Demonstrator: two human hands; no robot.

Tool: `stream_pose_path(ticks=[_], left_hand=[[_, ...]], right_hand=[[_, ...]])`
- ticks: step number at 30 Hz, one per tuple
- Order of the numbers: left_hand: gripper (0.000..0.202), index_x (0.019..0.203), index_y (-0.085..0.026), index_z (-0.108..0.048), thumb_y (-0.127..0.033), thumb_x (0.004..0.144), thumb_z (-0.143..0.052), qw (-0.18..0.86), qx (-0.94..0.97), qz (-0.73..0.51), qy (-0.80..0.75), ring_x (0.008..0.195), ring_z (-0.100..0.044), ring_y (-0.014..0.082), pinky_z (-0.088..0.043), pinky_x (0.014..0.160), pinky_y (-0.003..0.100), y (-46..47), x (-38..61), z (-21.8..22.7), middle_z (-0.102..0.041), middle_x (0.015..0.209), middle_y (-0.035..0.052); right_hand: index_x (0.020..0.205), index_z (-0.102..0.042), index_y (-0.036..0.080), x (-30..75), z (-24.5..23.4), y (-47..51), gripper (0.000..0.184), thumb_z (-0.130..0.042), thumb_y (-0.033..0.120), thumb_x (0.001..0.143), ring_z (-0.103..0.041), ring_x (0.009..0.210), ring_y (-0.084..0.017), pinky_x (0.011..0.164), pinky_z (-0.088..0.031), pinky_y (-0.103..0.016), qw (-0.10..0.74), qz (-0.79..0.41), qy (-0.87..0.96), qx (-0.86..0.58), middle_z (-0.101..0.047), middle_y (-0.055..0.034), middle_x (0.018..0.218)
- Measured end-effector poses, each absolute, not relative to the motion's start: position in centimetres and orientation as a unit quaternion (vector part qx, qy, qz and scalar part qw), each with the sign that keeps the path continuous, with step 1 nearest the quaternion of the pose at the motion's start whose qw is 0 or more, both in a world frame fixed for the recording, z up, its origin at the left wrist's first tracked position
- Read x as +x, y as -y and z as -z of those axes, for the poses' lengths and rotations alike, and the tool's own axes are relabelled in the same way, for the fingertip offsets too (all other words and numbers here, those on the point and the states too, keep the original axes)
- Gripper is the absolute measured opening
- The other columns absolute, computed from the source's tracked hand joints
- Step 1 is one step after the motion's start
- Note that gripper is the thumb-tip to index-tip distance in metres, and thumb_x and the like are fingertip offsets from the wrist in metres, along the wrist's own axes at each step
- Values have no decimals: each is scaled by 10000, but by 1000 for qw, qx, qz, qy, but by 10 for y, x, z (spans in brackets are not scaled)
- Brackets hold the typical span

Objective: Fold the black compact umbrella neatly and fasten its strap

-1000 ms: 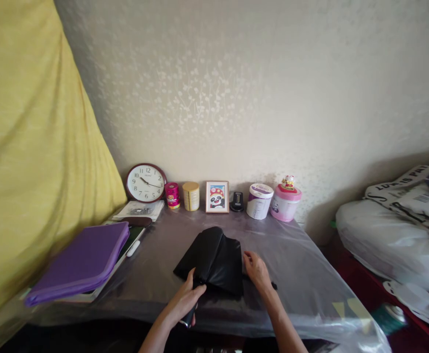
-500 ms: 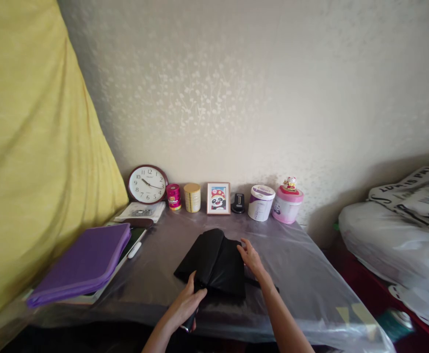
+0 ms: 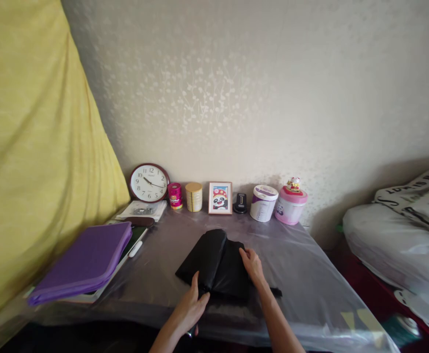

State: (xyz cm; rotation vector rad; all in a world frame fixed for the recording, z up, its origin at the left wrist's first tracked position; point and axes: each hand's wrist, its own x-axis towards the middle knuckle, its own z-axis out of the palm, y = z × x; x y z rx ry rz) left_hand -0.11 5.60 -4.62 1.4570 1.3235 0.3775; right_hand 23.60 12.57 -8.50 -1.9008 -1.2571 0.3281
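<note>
Bringing both hands onto the black umbrella

My right hand was just off the side of the collapsed umbrella a second ago, held a little apart from it; now its fingertips rest on the right edge of the fabric, near the upper corner. That means I have contact at both ends of the loose panels rather than at one alone. The fingers are curled, but I cannot tell whether they pinch the cloth or merely lie against it.

My left hand stays where it was, closed around the umbrella at its near edge, thumb laid up along the fabric. Only a small shiny bit of what looks like the handle shows below my fingers; more of it was in view earlier.

The umbrella lies on the plastic-covered desk, in front of me and near the close edge, its panels spread flat with one thick fold running between my hands. A narrow dark strap sticks out beyond my right wrist; I cannot see where it joins. Well behind, the panda picture frame stands upright, and the purple folder lies off to the left.
</note>
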Motion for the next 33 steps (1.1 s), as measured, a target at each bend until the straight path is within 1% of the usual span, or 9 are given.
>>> stream_pose_path(ticks=[4, 7, 10, 13, 17, 21, 26, 29, 33], left_hand=[[655, 1355, -236, 119, -354, 853, -285, 515, 619, -143, -575, 320, -466, 70, -398, 335, 213, -55, 2, 46, -601, 952, 119], [652, 1359, -216, 113, -340, 855, -281, 485, 636, -124, -587, 338, -493, 74, -391, 347, 207, -54, 4, 42, -577, 1057, 155], [634, 1373, -165, 61, -327, 861, -276, 425, 674, -104, -596, 399, -544, 96, -415, 424, 218, -54, 5, 41, -590, 1065, 157], [630, 1379, -113, 10, -298, 861, -297, 375, 697, -89, -605, 564, -618, 138, -439, 582, 232, -55, 8, 44, -642, 968, 129], [661, 1380, -75, -3, -270, 848, -345, 332, 711, -75, -615, 862, -616, 190, -406, 739, 256, -56, 12, 49, -635, 996, 140], [663, 1380, -70, -3, -264, 846, -344, 299, 721, -54, -623, 874, -608, 223, -394, 734, 288, -54, 15, 49, -639, 973, 154], [660, 1379, -59, -7, -264, 846, -338, 272, 730, -39, -626, 863, -605, 220, -392, 716, 287, -49, 17, 46, -638, 961, 155], [661, 1379, -53, -9, -253, 842, -340, 256, 737, -34, -625, 853, -606, 229, -396, 709, 300, -47, 19, 45, -635, 958, 161], [651, 1377, -38, -18, -259, 848, -328, 237, 750, -27, -617, 846, -609, 225, -405, 704, 297, -46, 19, 46, -637, 949, 157]], right_hand=[[738, -623, 186, 232, 85, -125, 283, -465, 421, 747, -628, 719, -221, 617, -450, -283, 411, -134, 510, -744, -664, -66, 720], [683, -609, 190, 229, 80, -123, 284, -452, 417, 750, -613, 669, -204, 589, -440, -272, 418, -145, 525, -727, -650, -49, 677], [638, -587, 180, 224, 72, -121, 320, -429, 433, 755, -585, 632, -192, 554, -422, -263, 441, -163, 541, -698, -624, -43, 637], [598, -566, 177, 217, 62, -122, 339, -424, 446, 746, -546, 592, -174, 512, -396, -247, 468, -187, 538, -676, -586, -22, 581], [579, -547, 184, 205, 52, -131, 321, -436, 443, 730, -504, 550, -151, 475, -360, -226, 477, -202, 532, -669, -532, 6, 524], [585, -549, 177, 193, 46, -141, 289, -460, 418, 716, -469, 507, -129, 452, -332, -215, 472, -205, 532, -672, -495, 21, 497], [775, -613, 133, 178, 40, -149, 290, -464, 378, 730, -515, 524, -134, 442, -346, -208, 455, -214, 531, -682, -572, -5, 583], [963, -588, 94, 169, 37, -152, 360, -478, 351, 736, -567, 581, -154, 471, -382, -216, 435, -216, 531, -695, -626, -47, 688], [1060, -546, 91, 154, 34, -157, 384, -475, 306, 750, -609, 658, -180, 543, -416, -234, 402, -209, 538, -711, -654, -70, 740]])
